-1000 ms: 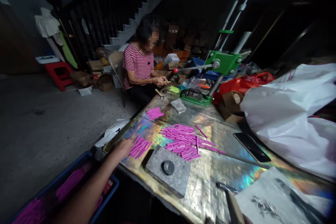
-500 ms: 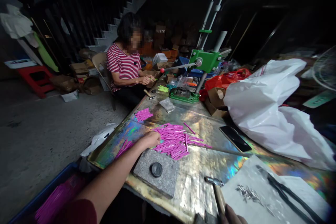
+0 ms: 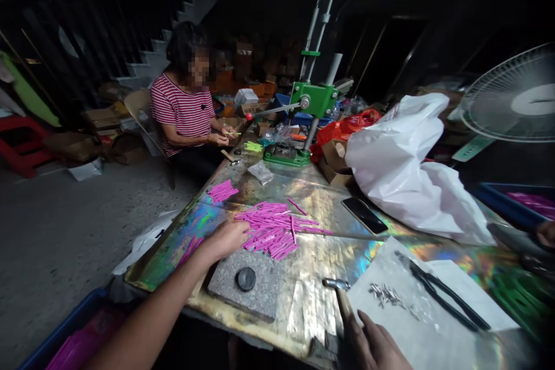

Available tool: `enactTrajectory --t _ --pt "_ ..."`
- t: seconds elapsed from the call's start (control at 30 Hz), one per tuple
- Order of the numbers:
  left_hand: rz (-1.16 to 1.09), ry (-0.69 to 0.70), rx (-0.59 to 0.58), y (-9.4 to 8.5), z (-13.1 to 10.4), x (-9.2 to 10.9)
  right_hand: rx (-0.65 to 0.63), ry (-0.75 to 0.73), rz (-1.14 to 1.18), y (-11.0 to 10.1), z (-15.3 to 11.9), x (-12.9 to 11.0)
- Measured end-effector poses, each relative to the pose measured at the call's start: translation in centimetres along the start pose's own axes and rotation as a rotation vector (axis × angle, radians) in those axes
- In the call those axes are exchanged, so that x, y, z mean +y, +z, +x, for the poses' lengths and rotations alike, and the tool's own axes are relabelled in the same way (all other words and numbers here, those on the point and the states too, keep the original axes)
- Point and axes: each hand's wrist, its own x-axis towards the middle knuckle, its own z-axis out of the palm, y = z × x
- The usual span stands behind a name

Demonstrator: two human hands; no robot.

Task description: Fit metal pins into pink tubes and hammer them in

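My left hand is closed at the left edge of a heap of pink sticks; its fingertips are partly hidden, so what they hold cannot be made out. Just in front of it lies a grey stone block with a round dark disc on top. My right hand is at the bottom, wrapped round the wooden handle of a hammer, whose metal head points away from me. Small metal pieces lie on white paper to the right, beside black-handled pliers.
A green press, a phone and a large white bag stand or lie beyond. Another person sits at the far left, holding a yellow-green piece. A fan is at the right; a blue crate is below left.
The view has turned to the right, bringing more of the fan and a person's hand at the right edge into sight. More of my right hand shows on the hammer handle.
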Motion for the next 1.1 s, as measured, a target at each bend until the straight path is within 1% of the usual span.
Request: enactTrajectory --t 0.03,0.1,0.2,0.27,0.3,0.33,0.4,0.43,0.5,0.57,0.6,0.63,0.7,0.77,0.83,0.87,0.9,0.93,0.97,1.03,1.1 --pt "-0.021 0.037 0.008 -0.3 -1.0 0.6 0.048 -0.011 0.058 -0.1 -0.2 -0.9" --pt "-0.171 0.177 0.055 -0.4 -3.2 2.1 0.126 -0.052 0.194 -0.4 -0.8 -3.2" --pt "-0.307 0.275 0.014 0.5 -6.0 4.4 0.172 -0.199 0.352 -0.8 -2.0 -7.6" --pt "-0.398 0.310 -0.022 1.7 -7.4 5.7 0.094 -0.308 0.423 -1.1 -2.7 -10.2" --pt "-0.453 0.310 -0.030 2.4 -7.8 6.1 0.028 -0.340 0.446 -1.2 -2.9 -11.1" --pt "-0.514 0.298 -0.033 3.1 -8.1 6.5 -0.014 -0.357 0.460 -1.3 -3.1 -11.8" --pt "-0.670 0.234 -0.016 4.5 -8.4 6.9 -0.052 -0.335 0.498 -1.5 -3.3 -12.5" --pt "-0.773 0.179 0.000 5.1 -8.4 7.0 -0.060 -0.305 0.528 -1.5 -3.4 -12.5" --pt "-1.030 0.021 0.026 6.1 -8.3 7.3 -0.081 -0.226 0.630 -1.3 -3.6 -12.3" --pt "-1.293 -0.143 0.036 6.7 -8.1 8.0 -0.106 -0.138 0.790 -0.9 -4.0 -12.2" --pt "-1.404 -0.203 0.041 7.0 -8.0 8.5 -0.121 -0.090 0.889 -0.5 -4.2 -12.2" --pt "-1.491 -0.243 0.040 7.2 -7.9 9.0 -0.139 -0.042 0.989 -0.1 -4.4 -12.4" --pt "-1.602 -0.270 0.019 7.6 -7.7 10.3 -0.166 0.038 1.153 0.7 -4.9 -12.8" --pt "-1.640 -0.272 -0.017 8.1 -7.6 11.2 -0.183 0.070 1.220 1.3 -5.2 -13.1" --pt "-1.630 -0.268 -0.044 8.6 -7.5 11.6 -0.171 0.037 1.142 1.3 -5.1 -12.7" --pt "-1.615 -0.273 -0.040 8.9 -7.4 11.6 -0.127 0.020 1.024 1.1 -4.8 -12.1" --pt "-1.595 -0.282 -0.030 9.0 -7.4 11.5 -0.055 0.015 0.868 0.6 -4.3 -11.2" --pt "-1.573 -0.293 -0.013 9.2 -7.3 11.2 0.033 0.019 0.697 0.0 -3.6 -9.9" --pt "-1.549 -0.304 0.005 9.3 -7.3 11.0 0.161 0.061 0.475 -0.7 -2.7 -8.5" --pt "-1.506 -0.315 0.049 9.3 -7.3 10.6 0.245 0.127 0.360 -2.2 -0.6 -5.4" --pt "-1.488 -0.316 0.082 9.4 -7.3 10.5 0.274 0.183 0.252 -3.5 1.4 -2.5"
